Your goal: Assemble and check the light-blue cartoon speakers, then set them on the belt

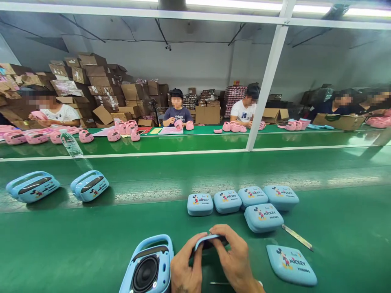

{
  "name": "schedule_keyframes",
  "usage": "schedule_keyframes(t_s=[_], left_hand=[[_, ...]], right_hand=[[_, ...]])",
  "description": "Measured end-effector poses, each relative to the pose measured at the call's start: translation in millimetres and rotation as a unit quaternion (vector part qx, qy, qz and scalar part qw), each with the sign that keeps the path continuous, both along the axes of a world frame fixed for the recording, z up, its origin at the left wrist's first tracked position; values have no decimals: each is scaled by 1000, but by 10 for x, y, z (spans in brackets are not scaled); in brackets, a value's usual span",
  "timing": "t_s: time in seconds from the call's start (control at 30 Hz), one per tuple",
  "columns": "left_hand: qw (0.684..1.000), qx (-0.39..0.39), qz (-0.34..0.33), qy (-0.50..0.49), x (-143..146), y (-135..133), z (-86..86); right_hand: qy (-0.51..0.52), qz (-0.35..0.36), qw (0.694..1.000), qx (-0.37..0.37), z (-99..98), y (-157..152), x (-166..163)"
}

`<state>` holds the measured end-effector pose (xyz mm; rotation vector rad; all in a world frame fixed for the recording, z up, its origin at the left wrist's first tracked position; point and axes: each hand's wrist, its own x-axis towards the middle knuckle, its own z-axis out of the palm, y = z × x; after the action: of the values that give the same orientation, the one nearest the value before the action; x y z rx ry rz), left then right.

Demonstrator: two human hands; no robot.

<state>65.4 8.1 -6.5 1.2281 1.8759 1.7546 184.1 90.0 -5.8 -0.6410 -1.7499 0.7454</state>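
Observation:
My left hand (185, 264) and my right hand (235, 260) meet at the near edge of the green bench (76, 252). Both pinch one light blue case part (207, 239) between fingers and thumbs, its edge towards me. Just left of my left hand lies a light blue speaker shell (149, 266) with a handle and a black speaker cone facing up. Right of my right hand lies a flat blue cover (291, 263) printed with a cartoon mouse. Beyond my hands sit several blue cases (241, 201) with the same print.
A thin metal strip (297, 237) lies right of the cases. Two assembled blue speakers (33, 187) (89, 185) ride the conveyor belt at left. Across it stand a water bottle (71, 143), pink speakers (122, 130) and several seated people (177, 112); cardboard boxes (88, 81) are stacked behind.

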Motion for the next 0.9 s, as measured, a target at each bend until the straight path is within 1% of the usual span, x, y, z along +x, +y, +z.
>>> schedule_keyframes(t_s=[0.03, 0.1, 0.17, 0.27, 0.5, 0.57, 0.67, 0.73, 0.77, 0.8, 0.83, 0.87, 0.9], left_hand=[[999, -44, -8, -17, -11, 16, -4], [994, -100, -18, -43, -38, 51, -6], [990, -127, -10, -57, -59, 79, 0], [987, -142, 3, -69, -61, 98, 23], [985, -149, 2, -91, -73, 144, 50], [985, -141, 2, -103, -104, 178, 50], [985, -120, 4, -121, -146, 219, 43], [987, -99, 1, -127, -156, 225, 34], [988, -85, -2, -129, -154, 223, 30], [989, -70, -6, -130, -148, 217, 26], [990, -56, -10, -132, -140, 209, 24], [990, -44, -14, -133, -130, 201, 21], [990, -35, -20, -137, -121, 193, 19]], right_hand=[[-25, -5, 998, -63, 0, 3, -15], [-74, -12, 982, -173, 23, 10, -45], [-103, -16, 965, -239, 58, 18, -70], [-111, -19, 956, -270, 95, 23, -91], [-119, -17, 952, -281, 79, 72, -153], [-118, -2, 954, -274, 135, 116, -146], [-106, 15, 962, -252, 331, 154, 10], [-125, 4, 971, -203, 453, 129, 229], [-153, 5, 974, -166, 472, 101, 361], [-194, 23, 973, -119, 445, 63, 497], [-244, 64, 965, -68, 366, 19, 631], [-286, 109, 952, -17, 234, -29, 757], [-317, 160, 933, 56, 60, -78, 870]])
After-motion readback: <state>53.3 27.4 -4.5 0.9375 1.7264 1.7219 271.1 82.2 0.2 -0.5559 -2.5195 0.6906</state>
